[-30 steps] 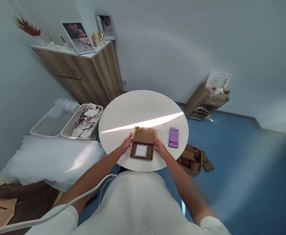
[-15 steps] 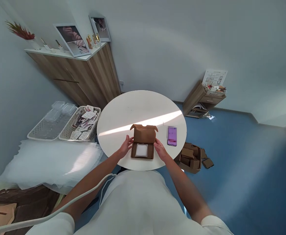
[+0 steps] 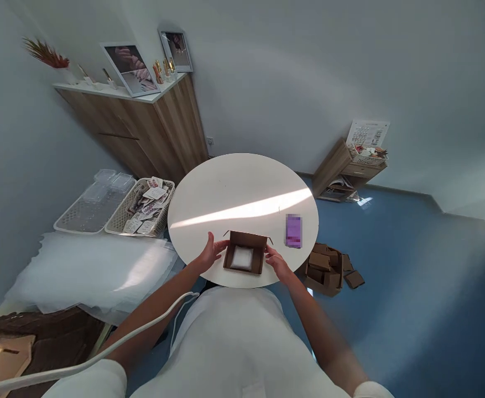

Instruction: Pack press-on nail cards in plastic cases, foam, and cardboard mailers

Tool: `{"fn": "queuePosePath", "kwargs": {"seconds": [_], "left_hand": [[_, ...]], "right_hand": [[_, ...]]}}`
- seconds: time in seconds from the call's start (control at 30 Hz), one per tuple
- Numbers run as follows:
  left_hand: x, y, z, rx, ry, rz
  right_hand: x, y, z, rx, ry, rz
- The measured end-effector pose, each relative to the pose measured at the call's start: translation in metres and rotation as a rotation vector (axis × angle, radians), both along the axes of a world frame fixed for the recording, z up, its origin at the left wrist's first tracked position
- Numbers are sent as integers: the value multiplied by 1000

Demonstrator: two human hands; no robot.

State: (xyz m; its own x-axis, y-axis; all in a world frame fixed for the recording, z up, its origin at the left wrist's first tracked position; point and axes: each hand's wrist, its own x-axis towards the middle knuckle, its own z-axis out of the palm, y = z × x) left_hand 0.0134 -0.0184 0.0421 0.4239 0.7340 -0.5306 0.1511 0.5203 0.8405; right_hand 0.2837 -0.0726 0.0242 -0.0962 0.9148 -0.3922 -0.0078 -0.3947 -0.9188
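A small brown cardboard box (image 3: pixel 228 264) sits near the front edge of the white round table (image 3: pixel 234 177), its lid raised and tilted forward over the tray. Inside lies a white, cushion-like packet (image 3: pixel 242 257). My left hand (image 3: pixel 211 253) is at the box's left side, fingers stretched toward the lid's edge and thumb raised apart. At the right side my right hand (image 3: pixel 278 263) has its bent fingertips against the lid's side flap. Part of that contact is hidden by the fingers.
A phone (image 3: pixel 293 231) with a blurred purple screen lies on the table at right. Folded boxes fill a carton (image 3: pixel 324 282) on the floor. To the left are a basket of cards (image 3: pixel 113 225), clear containers (image 3: pixel 101 185) and translucent sheets (image 3: pixel 84 271). A white cable (image 3: pixel 138 330) crosses my left arm.
The lid has tipped forward and down over the tray, so its front tuck flap shows less. Both hands have stayed beside the box and shifted slightly. The view has moved a little.
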Motion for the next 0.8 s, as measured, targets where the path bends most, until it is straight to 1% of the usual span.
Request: {"fn": "queuePosePath", "kwargs": {"seconds": [0.07, 0.17, 0.27, 0.37, 0.5, 0.57, 0.7, 0.8], "left_hand": [[-2, 2, 5, -72, -34, -10], [-2, 6, 12, -137, -28, -9], [-1, 9, 17, -157, 38, -35], [-1, 9, 18, -148, 126, -89], [2, 2, 16, -110, 210, -104], [6, -3, 16, -97, 243, -94], [9, -14, 15, -38, 313, -100], [5, -23, 10, 15, 386, -116]], "right_hand": [[1, 0, 2, -54, 80, -12], [0, 2, 9, -152, 94, -13], [-1, 3, 17, -248, 68, -7], [-1, 3, 23, -280, 48, 29], [-2, 0, 26, -266, -3, 119], [-4, -2, 26, -231, -46, 124], [-10, -6, 20, -126, -159, 31], [-12, -10, 12, -59, -281, -27]]}}
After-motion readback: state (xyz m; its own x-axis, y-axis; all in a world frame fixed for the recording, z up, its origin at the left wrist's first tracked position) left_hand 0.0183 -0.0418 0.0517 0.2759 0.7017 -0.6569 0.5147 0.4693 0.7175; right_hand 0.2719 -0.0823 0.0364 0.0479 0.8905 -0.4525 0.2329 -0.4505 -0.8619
